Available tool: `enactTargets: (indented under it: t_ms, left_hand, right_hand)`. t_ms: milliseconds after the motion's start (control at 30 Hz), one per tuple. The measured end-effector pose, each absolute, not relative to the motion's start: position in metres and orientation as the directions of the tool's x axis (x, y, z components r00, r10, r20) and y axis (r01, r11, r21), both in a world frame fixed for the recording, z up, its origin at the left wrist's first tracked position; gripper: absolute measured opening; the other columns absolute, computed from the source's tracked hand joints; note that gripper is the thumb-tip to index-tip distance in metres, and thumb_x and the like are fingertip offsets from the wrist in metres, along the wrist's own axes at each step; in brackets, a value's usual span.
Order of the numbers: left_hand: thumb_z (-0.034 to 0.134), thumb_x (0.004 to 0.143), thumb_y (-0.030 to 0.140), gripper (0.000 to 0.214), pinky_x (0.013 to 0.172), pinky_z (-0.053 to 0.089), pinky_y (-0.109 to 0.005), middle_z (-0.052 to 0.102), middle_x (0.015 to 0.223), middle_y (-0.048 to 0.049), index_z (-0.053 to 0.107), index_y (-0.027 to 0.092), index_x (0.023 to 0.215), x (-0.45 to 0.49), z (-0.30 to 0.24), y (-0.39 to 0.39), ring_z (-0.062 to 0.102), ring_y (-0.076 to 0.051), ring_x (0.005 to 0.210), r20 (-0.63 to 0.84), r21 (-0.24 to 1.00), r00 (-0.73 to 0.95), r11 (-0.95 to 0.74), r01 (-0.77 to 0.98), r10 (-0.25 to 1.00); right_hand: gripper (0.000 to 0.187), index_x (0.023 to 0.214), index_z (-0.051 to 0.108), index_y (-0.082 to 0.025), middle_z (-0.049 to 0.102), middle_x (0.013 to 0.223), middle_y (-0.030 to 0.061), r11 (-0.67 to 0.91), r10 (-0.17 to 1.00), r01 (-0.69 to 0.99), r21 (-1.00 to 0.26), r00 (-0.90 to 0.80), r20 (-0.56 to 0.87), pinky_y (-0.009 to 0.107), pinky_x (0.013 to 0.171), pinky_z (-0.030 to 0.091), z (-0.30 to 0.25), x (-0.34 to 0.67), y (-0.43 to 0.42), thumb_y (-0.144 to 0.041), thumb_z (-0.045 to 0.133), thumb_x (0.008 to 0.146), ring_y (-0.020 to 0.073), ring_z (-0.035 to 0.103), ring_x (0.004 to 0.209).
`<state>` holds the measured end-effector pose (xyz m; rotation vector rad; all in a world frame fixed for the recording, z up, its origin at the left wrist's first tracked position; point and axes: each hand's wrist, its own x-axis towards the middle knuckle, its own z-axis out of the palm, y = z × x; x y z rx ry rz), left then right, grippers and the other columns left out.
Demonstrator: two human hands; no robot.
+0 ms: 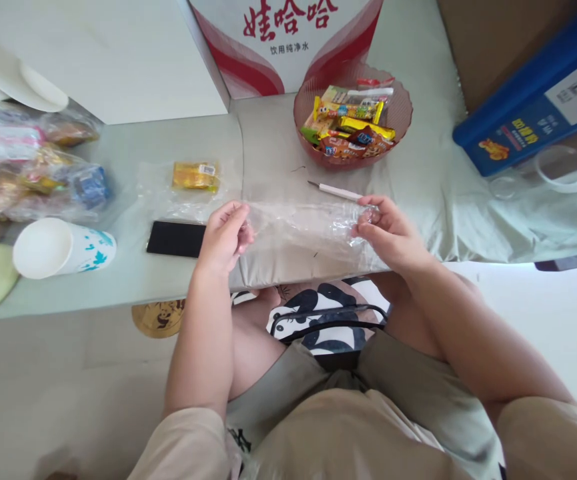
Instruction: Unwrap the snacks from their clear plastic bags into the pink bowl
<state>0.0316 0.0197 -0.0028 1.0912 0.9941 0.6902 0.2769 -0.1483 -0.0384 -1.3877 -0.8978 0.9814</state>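
Note:
A clear plastic bag (303,223) is stretched flat between my two hands over the near edge of the low table (268,143). My left hand (224,237) pinches the bag's left end with closed fingers. My right hand (387,230) pinches its right end the same way. A thin white pen-like tool (335,191) lies just beyond the bag. A black phone (175,239) lies flat right beside my left hand.
A red mesh bowl (402,107) of wrapped snacks stands behind. A yellow snack (195,176) lies in clear wrap at left. A paper cup (63,248) lies on its side, bagged snacks (33,170) behind it. A blue box (533,100) and red-white carton (288,40) stand at the back.

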Motion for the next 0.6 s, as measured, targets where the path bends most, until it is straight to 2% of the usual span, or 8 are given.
enactTargets:
  t_ms: [100,167,200,300,400,500,600]
  left_hand:
    - [0.09,0.06,0.027,0.037,0.05,0.047,-0.016,0.062,0.058,0.0041,0.059,0.023,0.08,0.028,-0.004,0.021,0.062,-0.01,0.052,-0.296,0.935,0.502,0.355,-0.022,0.812]
    - [0.09,0.054,0.017,0.045,0.066,0.057,-0.021,0.07,0.07,0.0007,0.062,0.022,0.09,0.028,-0.006,0.021,0.072,-0.015,0.07,-0.309,0.933,0.532,0.359,0.011,0.788]
    - [0.088,0.055,0.016,0.044,0.069,0.058,-0.023,0.071,0.072,-0.0007,0.063,0.021,0.091,0.03,-0.006,0.02,0.073,-0.017,0.073,-0.325,0.932,0.525,0.36,0.037,0.787]
    - [0.08,0.065,0.018,0.024,0.068,0.058,-0.024,0.07,0.069,-0.0016,0.064,0.018,0.082,0.035,-0.008,0.019,0.072,-0.016,0.068,-0.339,0.934,0.428,0.355,0.045,0.838]
    - [0.071,0.068,0.017,0.012,0.063,0.056,-0.021,0.068,0.065,-0.0006,0.06,0.018,0.074,0.039,-0.007,0.02,0.071,-0.014,0.064,-0.318,0.937,0.339,0.348,-0.03,0.886]
    - [0.069,0.071,0.026,0.016,0.049,0.048,-0.018,0.067,0.062,-0.0014,0.055,0.019,0.068,0.04,-0.006,0.022,0.068,-0.014,0.056,-0.354,0.923,0.333,0.384,-0.029,0.874]
    - [0.07,0.072,0.035,0.024,0.04,0.038,-0.016,0.064,0.058,-0.0016,0.053,0.019,0.066,0.04,-0.006,0.023,0.06,-0.011,0.045,-0.402,0.914,0.313,0.399,0.076,0.861]
  right_hand:
    - [0.031,0.112,0.05,-0.032,0.05,0.077,-0.0052,-0.022,0.882,-0.064,-0.998,0.469,-0.05,0.037,0.076,0.06,-0.045,0.279,-0.145,-0.04,0.064,0.086,0.0147,0.064,0.069]
    - [0.031,0.114,0.048,-0.033,0.052,0.081,-0.0048,-0.023,0.851,-0.06,-0.998,0.523,-0.051,0.036,0.072,0.061,-0.049,0.283,-0.145,-0.042,0.061,0.088,0.014,0.065,0.067]
    - [0.033,0.117,0.047,-0.034,0.055,0.085,-0.004,-0.028,0.845,-0.05,-0.998,0.532,-0.05,0.035,0.071,0.061,-0.052,0.284,-0.145,-0.044,0.06,0.089,0.0138,0.065,0.066]
    - [0.046,0.129,0.041,-0.038,0.063,0.099,-0.0013,-0.051,0.864,0.009,-0.999,0.501,-0.04,0.036,0.069,0.06,-0.055,0.284,-0.149,-0.048,0.061,0.089,0.0143,0.066,0.068]
    - [0.053,0.132,0.039,-0.036,0.064,0.088,-0.0027,-0.097,0.88,0.032,-0.995,0.47,-0.071,0.037,0.07,0.059,-0.055,0.276,-0.153,-0.042,0.065,0.086,0.0167,0.067,0.07]
    - [0.047,0.126,0.041,-0.032,0.06,0.078,-0.0049,-0.144,0.873,0.043,-0.989,0.476,-0.106,0.035,0.064,0.058,-0.051,0.267,-0.152,-0.035,0.064,0.086,0.0171,0.067,0.066]
    - [0.044,0.126,0.042,-0.032,0.061,0.083,-0.0037,-0.212,0.861,0.125,-0.969,0.492,-0.125,0.031,0.047,0.049,-0.049,0.263,-0.149,-0.032,0.062,0.087,0.0134,0.059,0.049]
